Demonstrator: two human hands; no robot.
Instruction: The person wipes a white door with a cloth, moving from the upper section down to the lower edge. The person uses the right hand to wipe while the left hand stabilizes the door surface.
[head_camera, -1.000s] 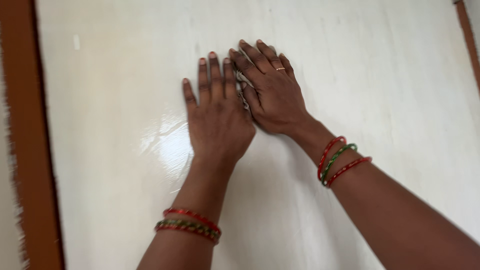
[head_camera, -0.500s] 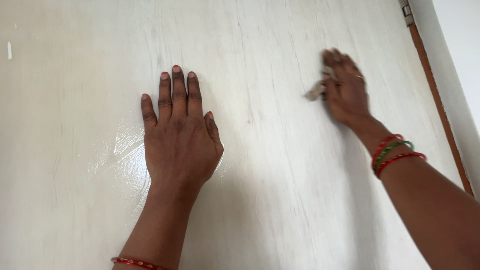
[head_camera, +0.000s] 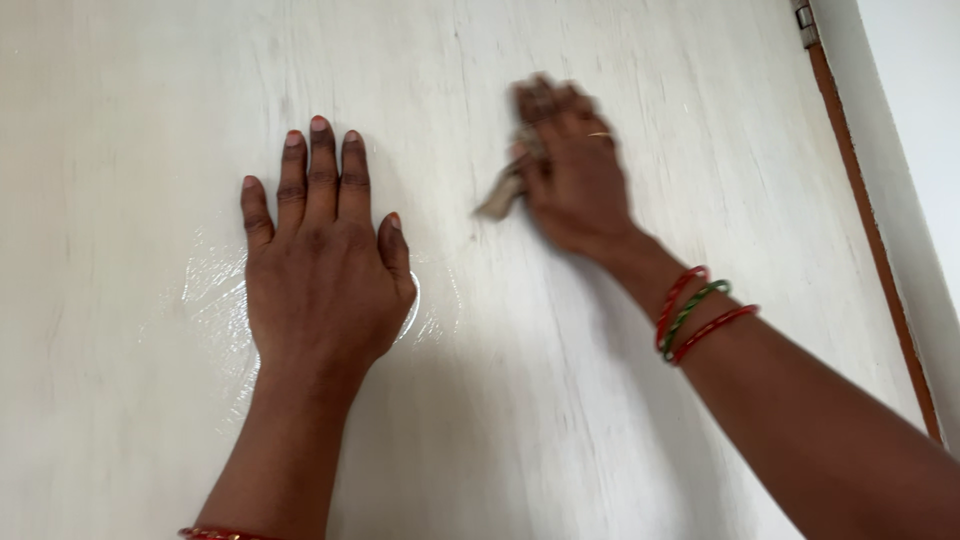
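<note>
Near the surface's right edge, right hand (head_camera: 575, 175) pinches a small, blurred tan scrap (head_camera: 503, 195); left hand (head_camera: 320, 270) lies spread flat on the whitish panel surface (head_camera: 560, 400).

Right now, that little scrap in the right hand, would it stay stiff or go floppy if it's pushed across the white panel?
Probably floppy: the small tan scrap droops from the right hand instead of holding shape. It looks thin and likely light. It is blurred, so its material is unclear. The panel looks glossy, so it may slide easily.
</note>
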